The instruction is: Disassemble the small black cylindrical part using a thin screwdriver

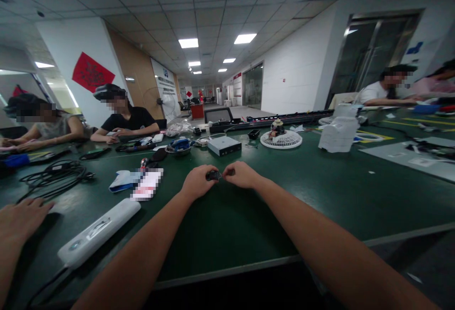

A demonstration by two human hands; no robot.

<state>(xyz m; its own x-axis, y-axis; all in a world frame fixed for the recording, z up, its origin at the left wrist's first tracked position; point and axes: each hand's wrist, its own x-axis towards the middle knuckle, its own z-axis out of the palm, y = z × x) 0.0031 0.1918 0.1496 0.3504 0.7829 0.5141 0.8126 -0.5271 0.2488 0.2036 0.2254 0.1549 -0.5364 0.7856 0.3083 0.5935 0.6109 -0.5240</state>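
Observation:
A small black object [213, 175] sits at the middle of the green table mat [227, 224], pinched between my two hands. My left hand [199, 182] grips it from the left, and the fingertips of my right hand [241, 175] close on its right end. The object is mostly hidden by my fingers, so I cannot tell what it is. Both hands are held just above the mat. A long white plastic case [97, 232] lies to the lower left of my left hand, and a blue-and-white packet [122, 180] lies beside a blurred paper [146, 184].
A silver box [223, 145], a white desk fan [280, 139] and a white wrapped item [339, 132] stand ahead. A black cable coil [53, 175] lies left. Another person's hand [21, 220] rests at the lower left. Seated co-workers [122, 115] work along the table.

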